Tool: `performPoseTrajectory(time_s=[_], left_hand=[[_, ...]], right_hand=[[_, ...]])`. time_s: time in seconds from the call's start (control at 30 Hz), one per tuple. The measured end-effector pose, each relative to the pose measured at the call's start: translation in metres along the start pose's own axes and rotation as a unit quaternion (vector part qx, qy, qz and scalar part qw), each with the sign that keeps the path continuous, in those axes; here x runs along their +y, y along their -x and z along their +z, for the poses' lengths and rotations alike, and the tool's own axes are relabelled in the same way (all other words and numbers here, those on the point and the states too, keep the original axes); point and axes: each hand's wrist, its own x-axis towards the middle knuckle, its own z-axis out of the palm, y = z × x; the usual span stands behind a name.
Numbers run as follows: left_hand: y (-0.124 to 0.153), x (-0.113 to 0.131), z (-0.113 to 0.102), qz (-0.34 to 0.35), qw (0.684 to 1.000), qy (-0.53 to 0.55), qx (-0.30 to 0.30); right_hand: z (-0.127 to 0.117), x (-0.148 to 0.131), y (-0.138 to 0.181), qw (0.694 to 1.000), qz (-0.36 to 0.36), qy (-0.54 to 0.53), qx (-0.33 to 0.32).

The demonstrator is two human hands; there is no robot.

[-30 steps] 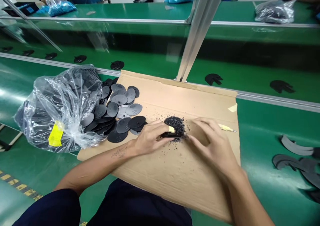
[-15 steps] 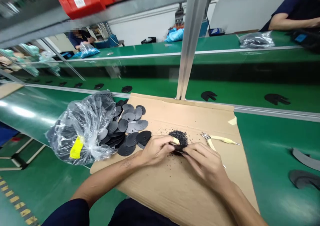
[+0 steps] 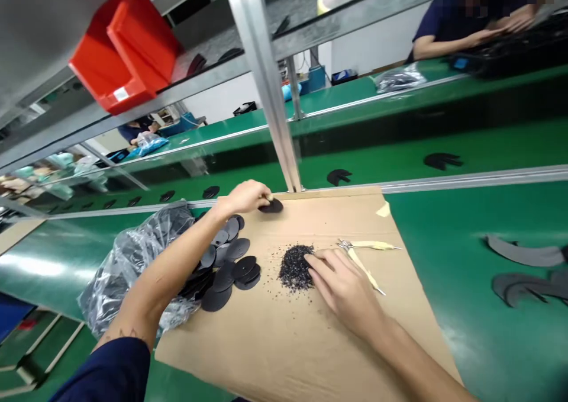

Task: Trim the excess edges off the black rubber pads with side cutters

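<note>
My left hand (image 3: 249,197) reaches to the far edge of the cardboard sheet (image 3: 266,343). It pinches a thin black oval disc (image 3: 272,206) by one side. My right hand (image 3: 341,280) is at the right side of a pile of small black plastic bits (image 3: 295,267). Its fingers are bent, with a small gap between thumb and fingertips and no part visible in them. Side cutters (image 3: 361,254) with pale yellow handles lie spread open beyond my right hand. Several more black oval discs (image 3: 237,248) are heaped under and beside my left forearm.
A clear plastic bag (image 3: 133,248) sits left of the discs. An aluminium post (image 3: 266,94) rises behind the cardboard. Curved dark parts (image 3: 523,251) lie at the right, and dark notched pieces (image 3: 339,177) rest on the green strip behind. A red bin (image 3: 128,52) hangs overhead. Co-workers sit opposite.
My hands were together over the pile with a dark piece between them. My left hand has moved away to the far left with a disc; my right hand stays by the pile. The view has shifted.
</note>
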Motion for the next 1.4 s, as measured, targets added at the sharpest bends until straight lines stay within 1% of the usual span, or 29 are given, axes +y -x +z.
performPoseTrajectory(time_s=[0.07, 0.1, 0.17, 0.27, 0.37, 0.43, 0.53, 0.6, 0.63, 0.73, 0.8, 0.9, 0.97, 1.0, 1.07, 1.13, 1.17, 1.23, 1.27, 1.3, 1.33, 1.37, 1.4], left_hand=[[-0.026, -0.016, -0.004, -0.050, 0.997, -0.035, 0.046], [-0.037, -0.023, -0.002, -0.073, 0.994, -0.047, 0.061], [-0.051, -0.033, 0.007, -0.110, 0.989, -0.063, 0.074], [-0.057, -0.039, 0.023, -0.135, 0.985, -0.078, 0.071], [-0.050, -0.033, 0.025, -0.113, 0.987, -0.092, 0.074], [-0.042, -0.019, 0.020, -0.059, 0.992, -0.092, 0.060], [-0.038, 0.017, 0.019, 0.063, 0.995, -0.071, 0.020], [-0.048, 0.047, 0.026, 0.130, 0.990, -0.061, 0.013], [-0.057, 0.062, 0.031, 0.152, 0.986, -0.059, 0.019], [-0.097, 0.100, 0.049, 0.169, 0.983, -0.053, 0.053], [-0.125, 0.116, 0.059, 0.159, 0.984, -0.042, 0.070], [-0.153, 0.127, 0.064, 0.140, 0.987, -0.029, 0.078], [-0.158, 0.127, 0.060, 0.139, 0.986, -0.022, 0.085], [-0.156, 0.126, 0.057, 0.145, 0.985, -0.018, 0.094], [-0.142, 0.119, 0.047, 0.157, 0.981, -0.009, 0.115], [-0.118, 0.108, 0.036, 0.185, 0.972, 0.016, 0.141], [-0.102, 0.102, 0.032, 0.213, 0.964, 0.045, 0.153], [-0.064, 0.089, 0.028, 0.283, 0.935, 0.145, 0.159], [-0.043, 0.084, 0.029, 0.312, 0.915, 0.210, 0.146], [-0.021, 0.080, 0.033, 0.326, 0.896, 0.277, 0.121], [0.000, 0.078, 0.038, 0.322, 0.881, 0.336, 0.080], [0.021, 0.077, 0.046, 0.308, 0.867, 0.388, 0.042], [0.040, 0.076, 0.054, 0.298, 0.854, 0.426, 0.011]], right_hand=[[0.001, 0.002, 0.003, 1.000, 0.011, 0.003, -0.012], [0.001, 0.002, 0.004, 1.000, 0.014, 0.002, -0.019], [0.002, 0.000, 0.006, 0.999, 0.020, 0.001, -0.032], [0.003, -0.002, 0.009, 0.998, 0.027, 0.003, -0.049], [0.003, -0.003, 0.011, 0.997, 0.030, 0.008, -0.068], [0.002, -0.004, 0.013, 0.996, 0.030, 0.005, -0.079], [0.000, -0.006, 0.014, 0.996, 0.031, 0.002, -0.088], [0.000, -0.007, 0.014, 0.995, 0.033, 0.002, -0.094], [0.000, -0.006, 0.014, 0.995, 0.034, 0.001, -0.097], [0.002, -0.003, 0.013, 0.995, 0.035, -0.003, -0.092], [0.003, 0.000, 0.013, 0.996, 0.040, -0.007, -0.080], [0.003, 0.003, 0.013, 0.996, 0.053, -0.018, -0.064], [0.003, 0.004, 0.012, 0.996, 0.062, -0.030, -0.055], [0.003, 0.004, 0.012, 0.996, 0.070, -0.040, -0.048], [0.002, 0.003, 0.010, 0.993, 0.093, -0.069, -0.017], [0.001, 0.003, 0.007, 0.986, 0.128, -0.098, 0.043], [0.001, 0.004, 0.006, 0.979, 0.153, -0.108, 0.078], [0.000, 0.007, 0.003, 0.959, 0.211, -0.125, 0.145], [0.000, 0.010, 0.001, 0.945, 0.242, -0.144, 0.165], [-0.001, 0.012, -0.001, 0.929, 0.272, -0.178, 0.176], [-0.001, 0.015, -0.003, 0.910, 0.299, -0.235, 0.164], [-0.002, 0.017, -0.006, 0.887, 0.320, -0.307, 0.126], [-0.003, 0.018, -0.009, 0.861, 0.334, -0.377, 0.067]])
